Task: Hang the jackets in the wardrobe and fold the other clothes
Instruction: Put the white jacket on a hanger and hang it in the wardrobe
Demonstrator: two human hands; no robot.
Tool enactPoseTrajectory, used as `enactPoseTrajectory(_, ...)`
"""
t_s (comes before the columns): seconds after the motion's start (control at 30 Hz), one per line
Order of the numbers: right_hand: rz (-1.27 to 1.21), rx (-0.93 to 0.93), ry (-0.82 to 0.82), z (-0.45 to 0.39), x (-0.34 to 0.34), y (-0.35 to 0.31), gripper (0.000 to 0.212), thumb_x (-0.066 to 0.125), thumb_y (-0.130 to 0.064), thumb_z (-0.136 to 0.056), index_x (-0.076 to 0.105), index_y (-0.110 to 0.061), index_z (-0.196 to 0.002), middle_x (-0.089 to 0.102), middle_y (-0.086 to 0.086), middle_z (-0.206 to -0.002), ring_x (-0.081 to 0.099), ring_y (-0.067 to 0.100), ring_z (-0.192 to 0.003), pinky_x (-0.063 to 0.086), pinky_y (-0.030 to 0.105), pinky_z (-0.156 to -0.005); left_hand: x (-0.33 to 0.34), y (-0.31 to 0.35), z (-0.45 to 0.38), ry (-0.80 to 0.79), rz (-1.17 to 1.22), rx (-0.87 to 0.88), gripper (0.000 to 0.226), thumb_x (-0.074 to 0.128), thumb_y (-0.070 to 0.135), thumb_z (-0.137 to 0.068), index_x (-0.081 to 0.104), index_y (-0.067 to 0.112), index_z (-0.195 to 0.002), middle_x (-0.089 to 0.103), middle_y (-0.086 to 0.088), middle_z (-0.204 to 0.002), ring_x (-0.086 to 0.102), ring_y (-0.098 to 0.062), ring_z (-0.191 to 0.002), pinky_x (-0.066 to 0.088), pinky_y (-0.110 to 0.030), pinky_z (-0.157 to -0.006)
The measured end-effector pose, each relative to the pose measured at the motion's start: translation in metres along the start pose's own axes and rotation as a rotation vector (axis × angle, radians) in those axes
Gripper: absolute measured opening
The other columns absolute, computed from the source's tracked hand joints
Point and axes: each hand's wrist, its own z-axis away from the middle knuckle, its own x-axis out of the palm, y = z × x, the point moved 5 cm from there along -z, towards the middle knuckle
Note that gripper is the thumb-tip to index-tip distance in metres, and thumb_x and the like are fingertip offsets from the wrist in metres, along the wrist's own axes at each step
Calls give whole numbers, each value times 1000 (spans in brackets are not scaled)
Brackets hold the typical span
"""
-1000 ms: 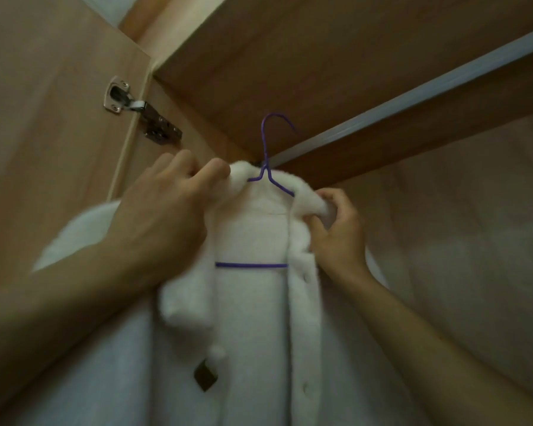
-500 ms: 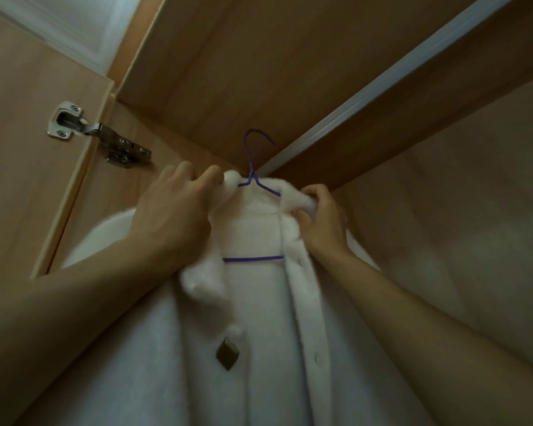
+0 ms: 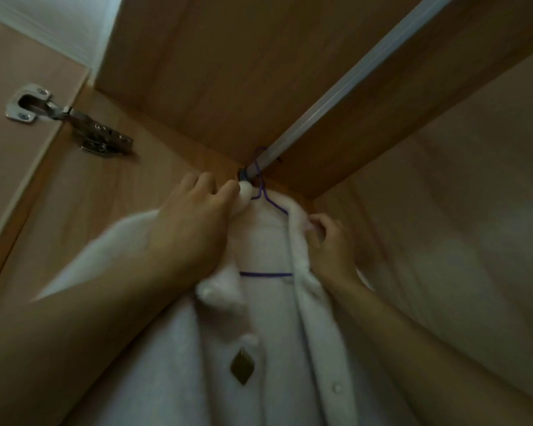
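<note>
Jacket (image 3: 268,318) collar pinched by left hand (image 3: 194,229) | right hand (image 3: 330,250) | hanger (image 3: 266,204) hooked on rail (image 3: 351,84)

Both hands, left hand (image 3: 194,229) and right hand (image 3: 330,244), grip the white fleece jacket (image 3: 268,333) collar while its purple hanger (image 3: 266,201) hooks the wardrobe rail (image 3: 351,87).

2 bare forearms, no sleeves, left hand (image 3: 194,232), right hand (image 3: 331,250).
</note>
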Motion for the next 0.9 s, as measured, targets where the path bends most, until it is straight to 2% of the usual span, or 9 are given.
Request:
enactPoseTrajectory(0.1,-12,-45,-99,20,3,1,43,47,-19,-103,47,-11,-145,51,6,-143,47,19,-131,37,28,-108,-2,7,10,-37,-23,17,34,58,2,-81,60,1,-115,56,-22,-105,47,-40,-93,43,-50,-76)
enactPoseTrajectory(0.23,128,-113,-261,47,8,6,56,30,-32,-107,11,-23,-159,10,-3,-166,10,13,-152,12,41,-124,-9,20,36,-116,10,92,56,53,1,-87,47,1,-142,45,-23,-145,43,-43,-127,36,-52,-106)
enactPoseTrajectory(0.3,196,-79,-308,57,13,15,56,22,-41,-107,0,-32,-157,-3,-6,-167,-1,15,-153,6,50,-123,-10,22,51,-198,-57,101,59,44,19,-97,31,7,-153,28,-15,-161,27,-36,-146,21,-49,-120)
enactPoseTrajectory(0.37,232,-2,-351,67,19,26,57,17,-51,-104,-8,-42,-155,-9,-11,-166,-6,18,-153,-2,56,-121,-11,21,68,-247,-142,139,66,23,46,-99,30,9,-154,20,-11,-164,16,-29,-152,16,-50,-122)
enactPoseTrajectory(0.43,247,31,-370,75,26,36,58,14,-56,-102,-14,-46,-152,-12,-15,-165,-9,20,-152,-6,58,-117,-13,20,82,-323,-217,176,80,13,62,-94,37,11,-151,22,-12,-163,13,-29,-152,18,-53,-121)
enactPoseTrajectory(0.5,250,37,-381,81,33,42,59,14,-57,-102,-17,-47,-151,-15,-16,-164,-11,20,-152,-7,59,-118,-8,22,88,-392,-296,186,86,6,68,-90,29,16,-155,14,-11,-165,2,-30,-153,10,-53,-123)
enactPoseTrajectory(0.7,122,98,-476,100,15,44,60,17,-60,-101,-14,-48,-151,-14,-14,-165,-9,18,-153,-3,53,-122,-7,34,90,-470,-312,134,83,1,63,-91,8,15,-158,2,-10,-167,-15,-32,-152,-1,-50,-124)
enactPoseTrajectory(0.8,149,146,-433,136,-11,50,64,20,-56,-102,-11,-38,-155,-2,-7,-167,-1,17,-153,-2,41,-123,-15,43,112,-483,-220,87,78,0,61,-95,7,17,-159,0,-9,-167,-11,-30,-153,2,-50,-124)
enactPoseTrajectory(0.9,230,231,-442,186,-27,58,65,20,-54,-102,-9,-32,-156,1,-3,-167,-2,15,-153,-7,41,-123,-26,62,138,-521,-152,128,83,14,68,-88,25,23,-157,14,-7,-166,6,-31,-154,12,-56,-121)
